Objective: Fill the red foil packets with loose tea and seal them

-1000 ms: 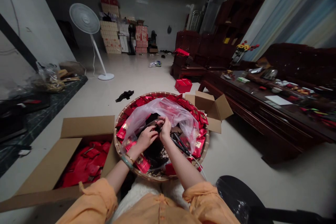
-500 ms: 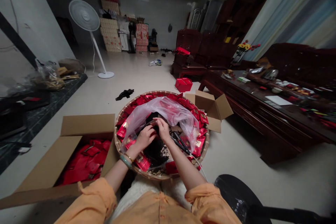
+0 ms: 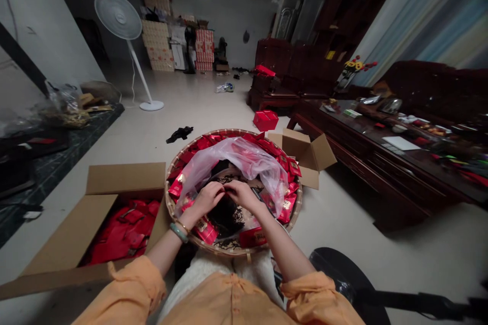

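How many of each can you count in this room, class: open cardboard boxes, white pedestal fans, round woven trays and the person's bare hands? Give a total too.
Open brown cardboard boxes: 2
White pedestal fan: 1
Round woven bamboo tray: 1
Bare hands, left hand and right hand: 2
Total: 6
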The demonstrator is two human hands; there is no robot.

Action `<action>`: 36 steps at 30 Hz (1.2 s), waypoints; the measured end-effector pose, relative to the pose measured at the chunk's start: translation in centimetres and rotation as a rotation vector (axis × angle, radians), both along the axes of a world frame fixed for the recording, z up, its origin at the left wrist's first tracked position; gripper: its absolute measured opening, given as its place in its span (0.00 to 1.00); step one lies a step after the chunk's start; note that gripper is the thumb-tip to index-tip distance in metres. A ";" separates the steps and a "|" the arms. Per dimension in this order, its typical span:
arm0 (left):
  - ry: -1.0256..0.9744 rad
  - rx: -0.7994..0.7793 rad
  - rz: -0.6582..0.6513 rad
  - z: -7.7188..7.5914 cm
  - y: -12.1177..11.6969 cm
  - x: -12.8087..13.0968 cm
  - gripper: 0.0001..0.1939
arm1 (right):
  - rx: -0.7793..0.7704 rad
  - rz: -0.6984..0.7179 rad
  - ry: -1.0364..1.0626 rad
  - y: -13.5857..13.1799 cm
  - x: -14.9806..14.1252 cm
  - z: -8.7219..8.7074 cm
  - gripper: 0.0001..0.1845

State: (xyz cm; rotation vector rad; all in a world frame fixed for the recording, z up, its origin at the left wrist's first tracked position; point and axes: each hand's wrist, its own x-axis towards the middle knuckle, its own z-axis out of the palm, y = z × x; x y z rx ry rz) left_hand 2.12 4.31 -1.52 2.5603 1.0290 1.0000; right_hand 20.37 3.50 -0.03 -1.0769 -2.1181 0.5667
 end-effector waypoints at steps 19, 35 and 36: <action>0.131 -0.029 -0.030 0.7 0.5 -1.4 0.08 | -0.334 -0.375 -0.214 -2.6 -1.1 -8.7 0.28; 0.112 -0.027 -0.077 0.8 0.5 -1.2 0.07 | -0.493 -0.459 0.656 -0.7 0.8 -4.7 0.14; 0.112 -0.020 -0.080 0.8 0.5 -1.1 0.08 | -0.457 -0.425 0.709 -0.3 0.5 -3.5 0.14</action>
